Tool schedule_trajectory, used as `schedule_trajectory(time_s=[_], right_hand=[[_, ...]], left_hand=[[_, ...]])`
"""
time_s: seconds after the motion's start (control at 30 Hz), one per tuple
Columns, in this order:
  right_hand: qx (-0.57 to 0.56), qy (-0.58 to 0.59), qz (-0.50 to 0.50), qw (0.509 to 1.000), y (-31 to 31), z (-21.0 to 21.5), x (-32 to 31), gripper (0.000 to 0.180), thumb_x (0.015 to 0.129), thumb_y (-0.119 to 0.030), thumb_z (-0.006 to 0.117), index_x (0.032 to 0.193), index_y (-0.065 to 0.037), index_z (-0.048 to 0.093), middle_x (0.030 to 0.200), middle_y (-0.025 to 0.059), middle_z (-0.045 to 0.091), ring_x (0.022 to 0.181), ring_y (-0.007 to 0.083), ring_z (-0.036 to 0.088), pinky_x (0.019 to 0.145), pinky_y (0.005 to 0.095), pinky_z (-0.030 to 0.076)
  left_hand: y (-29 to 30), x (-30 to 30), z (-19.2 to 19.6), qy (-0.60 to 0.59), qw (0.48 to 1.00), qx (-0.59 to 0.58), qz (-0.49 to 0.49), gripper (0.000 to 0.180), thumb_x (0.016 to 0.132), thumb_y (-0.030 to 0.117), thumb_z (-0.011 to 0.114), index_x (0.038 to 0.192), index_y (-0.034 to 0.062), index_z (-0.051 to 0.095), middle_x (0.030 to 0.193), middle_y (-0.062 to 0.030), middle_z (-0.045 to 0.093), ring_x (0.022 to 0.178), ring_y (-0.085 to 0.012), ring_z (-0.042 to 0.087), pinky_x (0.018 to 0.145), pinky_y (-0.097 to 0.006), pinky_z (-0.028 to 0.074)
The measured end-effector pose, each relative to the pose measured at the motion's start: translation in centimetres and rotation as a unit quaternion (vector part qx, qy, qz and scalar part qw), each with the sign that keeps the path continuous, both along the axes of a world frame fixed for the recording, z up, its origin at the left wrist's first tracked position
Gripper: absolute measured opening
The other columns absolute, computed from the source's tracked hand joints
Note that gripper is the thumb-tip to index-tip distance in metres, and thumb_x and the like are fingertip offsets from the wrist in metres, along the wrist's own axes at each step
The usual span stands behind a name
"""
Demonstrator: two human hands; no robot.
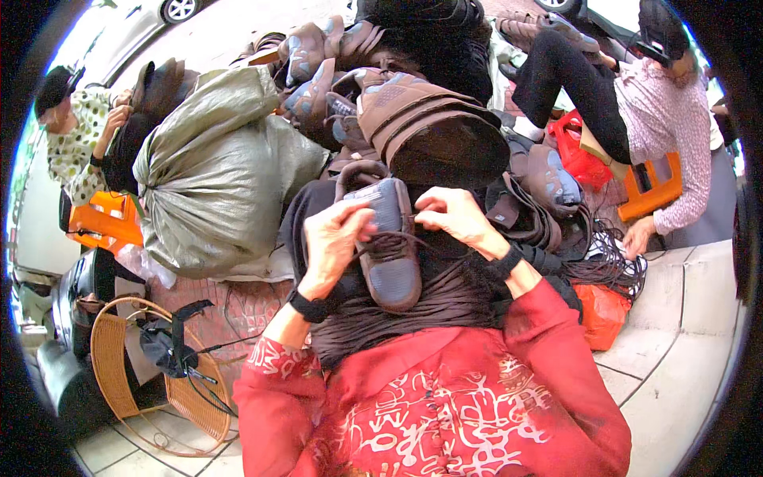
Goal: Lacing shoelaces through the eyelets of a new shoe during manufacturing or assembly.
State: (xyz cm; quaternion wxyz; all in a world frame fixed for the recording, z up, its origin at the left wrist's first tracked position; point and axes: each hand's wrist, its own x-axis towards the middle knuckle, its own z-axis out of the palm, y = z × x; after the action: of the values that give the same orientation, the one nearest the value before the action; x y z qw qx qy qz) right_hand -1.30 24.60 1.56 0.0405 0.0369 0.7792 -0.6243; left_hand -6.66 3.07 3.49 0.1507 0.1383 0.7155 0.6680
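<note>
On my lap lies a brown shoe upper (388, 262) with a grey-blue tongue and toe; the toe points toward me. A dark shoelace (389, 237) crosses its front. My right hand (457, 219) is closed in a pinch at the upper's right edge, on the lace by the eyelets. Over the left edge, my left hand (338, 238) is curled with fingertips together; they are slightly blurred, and what they hold cannot be made out. A thick bundle of dark laces (421, 314) is spread across my lap below the toe.
Stacked brown shoe uppers (429, 119) rise just ahead. A large grey-green sack (230, 175) stands to the left, a wicker frame (107, 358) nearer me. Co-workers sit at far left and right. At right are an orange stool (653, 187), tangled laces (612, 266) and a red-orange bag (600, 314).
</note>
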Motion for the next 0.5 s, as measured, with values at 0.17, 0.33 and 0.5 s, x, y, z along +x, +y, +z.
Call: schedule_trajectory(time_s=[0.17, 0.33, 0.5], right_hand=[[0.277, 0.320, 0.031, 0.906, -3.4, 3.5, -0.9, 0.018, 0.067, -0.012, 0.066, 0.082, -0.004, 0.059, 0.096, 0.0118, 0.056, 0.093, 0.0289, 0.051, 0.082, 0.0355, 0.044], [0.322, 0.318, 0.146, 0.880, -6.5, 2.1, -1.5, 0.018, 0.069, -0.010, 0.061, 0.084, -0.001, 0.058, 0.115, 0.0203, 0.045, 0.110, 0.0351, 0.043, 0.096, 0.0408, 0.035], [0.356, 0.317, 0.153, 0.866, -6.8, 1.7, -1.2, 0.023, 0.068, -0.013, 0.063, 0.087, -0.001, 0.059, 0.117, 0.0202, 0.044, 0.113, 0.0355, 0.041, 0.096, 0.0415, 0.035]], left_hand=[[-4.5, 0.5, -2.7, -0.071, 0.997, -0.018, 0.031, 0.009, 0.083, 0.005, 0.056, 0.087, -0.0004, 0.060, 0.072, -0.0051, 0.061, 0.061, -0.0091, 0.058, 0.049, -0.020, 0.046], [-4.3, 1.5, -3.8, -0.135, 0.990, -0.037, -0.021, 0.010, 0.085, 0.008, 0.054, 0.085, -0.0001, 0.059, 0.069, -0.0034, 0.058, 0.055, -0.0070, 0.054, 0.042, -0.019, 0.042], [-4.8, 1.6, -4.2, -0.158, 0.987, -0.001, -0.028, 0.011, 0.087, 0.012, 0.053, 0.087, 0.0014, 0.055, 0.071, -0.0034, 0.057, 0.056, -0.0081, 0.054, 0.045, -0.020, 0.043]])
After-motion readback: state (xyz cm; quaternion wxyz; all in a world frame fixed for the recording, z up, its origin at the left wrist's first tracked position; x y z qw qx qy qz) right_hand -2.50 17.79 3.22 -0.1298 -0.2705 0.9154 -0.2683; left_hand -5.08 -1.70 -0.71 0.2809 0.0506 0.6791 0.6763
